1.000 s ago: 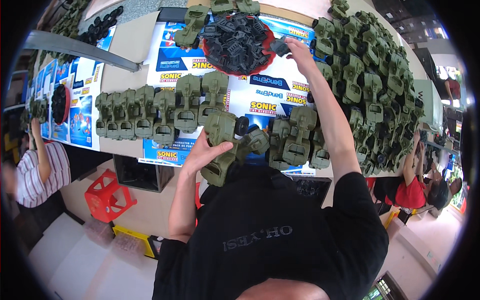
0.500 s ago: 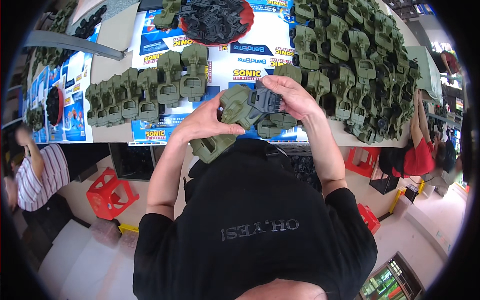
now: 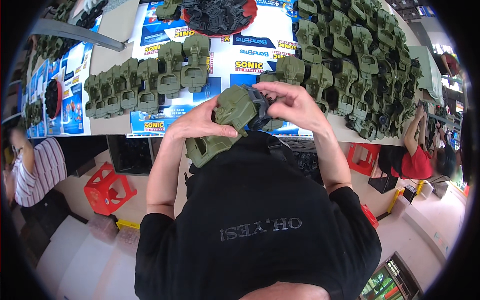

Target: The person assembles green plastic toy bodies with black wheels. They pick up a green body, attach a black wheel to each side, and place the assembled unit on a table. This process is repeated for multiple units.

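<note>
My left hand (image 3: 197,120) is closed round the side of an olive green toy truck (image 3: 233,106), its thumb across the body. The truck is tilted over the table's near edge, its open rear box low and to the left. A dark grey bumper-like part (image 3: 261,106) sits against the truck's front end. On that grey part the fingers of my right hand (image 3: 297,106) are curled, with the thumb bent inward. Whether the part is fastened to the truck I cannot tell. More green toy trucks (image 3: 170,70) stand in a row to the left.
A red bowl (image 3: 254,14) of dark grey parts stands at the far middle. Massed green toy trucks (image 3: 345,75) fill the table's right side. A metal bar (image 3: 75,34) crosses at upper left. Red stools (image 3: 107,190) stand below, and other people (image 3: 47,165) sit at both sides.
The grey part has turned and now lies against the truck's front end. My right hand's fingers have curled in over it. My left hand keeps its hold.
</note>
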The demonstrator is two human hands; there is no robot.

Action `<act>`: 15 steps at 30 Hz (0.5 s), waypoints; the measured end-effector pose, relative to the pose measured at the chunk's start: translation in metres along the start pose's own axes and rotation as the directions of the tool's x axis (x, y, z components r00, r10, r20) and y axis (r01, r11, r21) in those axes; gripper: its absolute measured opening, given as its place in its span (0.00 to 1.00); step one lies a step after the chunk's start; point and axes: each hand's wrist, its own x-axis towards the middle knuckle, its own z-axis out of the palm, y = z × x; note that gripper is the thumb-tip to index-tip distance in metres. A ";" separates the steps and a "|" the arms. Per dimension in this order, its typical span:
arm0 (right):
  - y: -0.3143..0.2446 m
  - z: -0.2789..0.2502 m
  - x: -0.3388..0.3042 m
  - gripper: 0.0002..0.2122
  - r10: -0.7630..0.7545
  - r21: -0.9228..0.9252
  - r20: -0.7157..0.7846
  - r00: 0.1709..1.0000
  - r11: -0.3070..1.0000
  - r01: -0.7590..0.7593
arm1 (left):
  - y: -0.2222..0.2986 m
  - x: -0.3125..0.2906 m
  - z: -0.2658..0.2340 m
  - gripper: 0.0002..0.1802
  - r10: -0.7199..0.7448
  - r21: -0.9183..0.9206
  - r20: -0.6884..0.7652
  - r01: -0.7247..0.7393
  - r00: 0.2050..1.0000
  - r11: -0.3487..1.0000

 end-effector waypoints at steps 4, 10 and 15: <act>0.015 -0.004 0.003 0.25 -0.041 -0.021 0.042 0.998 0.999 0.041 | -0.005 0.001 -0.003 0.55 0.005 0.009 -0.001 -0.005 1.000 1.000; 0.033 -0.016 0.015 0.23 -0.041 0.151 0.008 0.999 0.988 0.039 | 0.025 0.000 -0.003 0.48 -0.089 -0.042 0.086 0.093 0.992 0.995; 0.052 -0.021 0.013 0.24 0.088 0.158 0.027 0.996 0.983 -0.091 | 0.026 0.006 -0.001 0.49 -0.075 -0.090 0.100 0.084 0.992 0.992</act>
